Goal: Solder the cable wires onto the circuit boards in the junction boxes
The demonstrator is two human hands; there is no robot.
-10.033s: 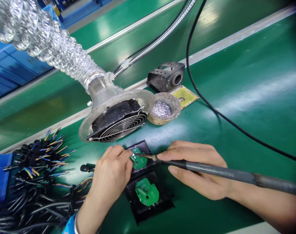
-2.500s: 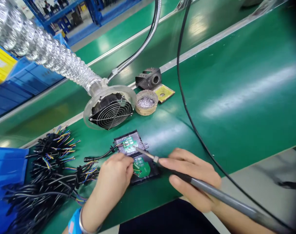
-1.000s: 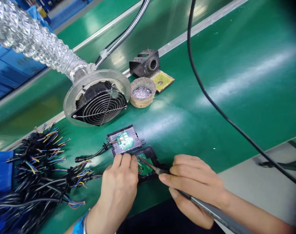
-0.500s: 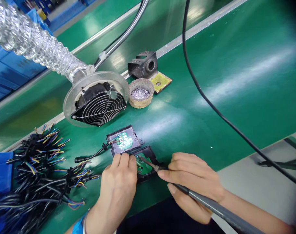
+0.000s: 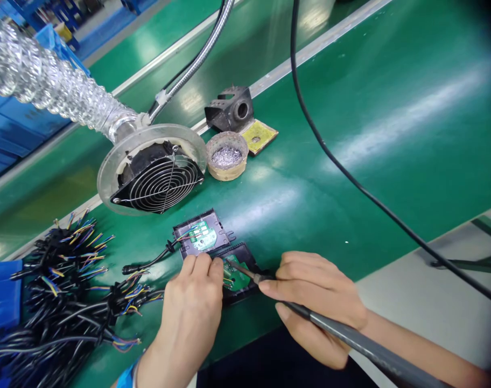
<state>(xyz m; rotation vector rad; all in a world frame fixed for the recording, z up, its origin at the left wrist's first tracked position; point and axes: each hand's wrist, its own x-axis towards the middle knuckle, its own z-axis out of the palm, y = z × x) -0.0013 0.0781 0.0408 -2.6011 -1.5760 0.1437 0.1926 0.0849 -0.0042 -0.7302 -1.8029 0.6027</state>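
Observation:
In my right hand [image 5: 314, 302] is a soldering iron [image 5: 342, 337], gripped like a pen. Its tip meets a green circuit board [image 5: 240, 278] that lies in a black plastic case [image 5: 245, 253]. My left hand [image 5: 197, 307] is closed at the left side of this board. Thin coloured wires [image 5: 228, 280] show beside its fingertips on the board; the rest of what it pinches is hidden under the fingers. Just beyond sits a second black case [image 5: 213, 218] with a green board [image 5: 205, 235] wired to a short black cable [image 5: 154, 260].
Black cables [image 5: 63, 307] with bare coloured wire ends lie heaped at left by a blue bin [image 5: 3, 293]. A fume extractor fan [image 5: 165, 183] hangs above the bench. Behind are a solder-filled bowl [image 5: 227, 171], an iron stand [image 5: 229, 110] and a yellow sponge [image 5: 258, 134]. A black cord [image 5: 350, 183] crosses the right.
The view has shifted slightly, so the bench things appear a little further left. Both hands keep their grip, and the iron's tip stays on the board.

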